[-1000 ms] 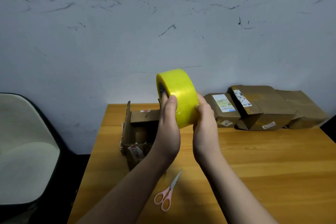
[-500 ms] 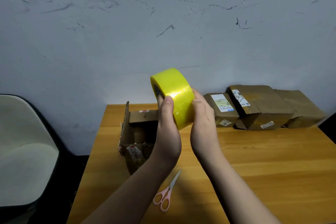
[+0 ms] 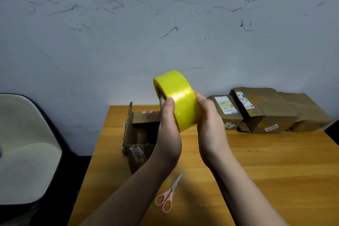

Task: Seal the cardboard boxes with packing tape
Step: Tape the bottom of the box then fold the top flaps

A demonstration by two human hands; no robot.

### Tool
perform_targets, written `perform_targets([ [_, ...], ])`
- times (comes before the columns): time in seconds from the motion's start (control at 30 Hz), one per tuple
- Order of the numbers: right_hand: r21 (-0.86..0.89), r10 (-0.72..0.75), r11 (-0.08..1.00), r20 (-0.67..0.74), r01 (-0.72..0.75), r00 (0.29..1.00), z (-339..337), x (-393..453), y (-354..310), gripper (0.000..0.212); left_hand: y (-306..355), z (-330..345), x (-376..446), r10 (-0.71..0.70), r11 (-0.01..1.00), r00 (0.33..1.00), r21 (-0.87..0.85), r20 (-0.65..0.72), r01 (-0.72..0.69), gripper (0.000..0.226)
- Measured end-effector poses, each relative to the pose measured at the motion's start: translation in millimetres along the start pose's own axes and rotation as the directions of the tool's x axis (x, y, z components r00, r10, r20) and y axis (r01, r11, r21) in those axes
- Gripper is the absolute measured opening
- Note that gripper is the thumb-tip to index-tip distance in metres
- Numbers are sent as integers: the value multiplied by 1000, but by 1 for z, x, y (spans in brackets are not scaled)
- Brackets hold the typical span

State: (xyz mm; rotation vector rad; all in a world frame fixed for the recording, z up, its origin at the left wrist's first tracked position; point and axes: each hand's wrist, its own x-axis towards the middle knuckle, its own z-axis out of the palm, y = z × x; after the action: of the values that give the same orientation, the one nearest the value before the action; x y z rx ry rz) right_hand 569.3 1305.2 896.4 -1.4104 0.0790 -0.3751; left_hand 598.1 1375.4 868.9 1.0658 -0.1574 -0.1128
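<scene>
Yellow packing tape, a full glossy roll, was held up above the wooden table between both hands. The left hand gripped its near-left side, thumb laid on the outer band and fingertips reaching into the core; the right hand cupped and gripped the right side. Below and to the left stood an open cardboard box with its flaps up, partly behind the left wrist. Three more boxes lay along the far right edge by the wall, and pink scissors lay near the person.

The step in hand looked like finding the loose end of the tape. It would go best by turning the roll slowly under the thumb, feeling for the ridge, then lifting a corner with a nail without splitting the film.

No free end could be made out on the shiny surface. The right hand's fingers were hidden behind the roll, the open box's inside was dark, and whether the far boxes were already sealed could not be told.
</scene>
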Motion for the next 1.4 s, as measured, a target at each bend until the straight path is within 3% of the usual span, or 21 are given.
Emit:
perform_targets([
  [0.1,-53,-33,998,55,36,998,-1,0,-3,42,3,1,-1,3,1000,1000,7,-13,-3,89],
  [0.2,-80,-58,995,89,65,994,-1,-1,0,32,4,1,-1,11,1000,1000,7,-8,-11,79],
  [0.3,-57,-62,996,93,68,994,-3,1,5,45,3,2,-4,44,998,999,48,4,-44,91],
  [0.4,10,-59,998,81,58,995,-4,1,10,42,4,4,-5,66,995,998,77,-1,-66,91],
  [0.57,37,-51,998,193,45,980,-10,5,13,48,5,3,-1,10,1000,1000,11,8,-10,74],
  [0.63,-39,-139,988,145,146,980,-14,1,14,49,5,2,-1,-30,999,1000,-17,-4,30,64],
  [0.73,-336,-442,834,67,437,894,-22,-6,23,48,2,-1,-1,-86,995,996,-47,13,86,45],
  [0.8,-436,-571,723,60,536,819,-26,-7,28,37,0,0,-4,-114,990,992,-80,54,118,43],
  [0.93,-526,-698,600,23,603,715,-29,-8,30,23,3,6,-6,-142,979,987,-140,71,150,42],
  [1.03,-552,-730,558,29,620,683,-31,-9,32,22,2,9,-9,-124,982,987,-132,99,136,43],
  [1.17,-554,-738,546,38,629,674,-35,-6,30,15,4,9,-6,-108,991,994,-83,20,109,44],
  [1.23,-555,-738,539,51,634,673,-38,-3,26,11,5,9,-3,-73,997,995,-26,-67,71,68],
  [1.3,-518,-703,594,39,616,710,-39,0,22,13,6,10,-1,-22,1000,996,-22,-87,20,89],
  [1.4,-420,-603,732,-29,537,798,-35,3,24,17,-1,10,2,40,999,997,16,-70,-39,95],
])
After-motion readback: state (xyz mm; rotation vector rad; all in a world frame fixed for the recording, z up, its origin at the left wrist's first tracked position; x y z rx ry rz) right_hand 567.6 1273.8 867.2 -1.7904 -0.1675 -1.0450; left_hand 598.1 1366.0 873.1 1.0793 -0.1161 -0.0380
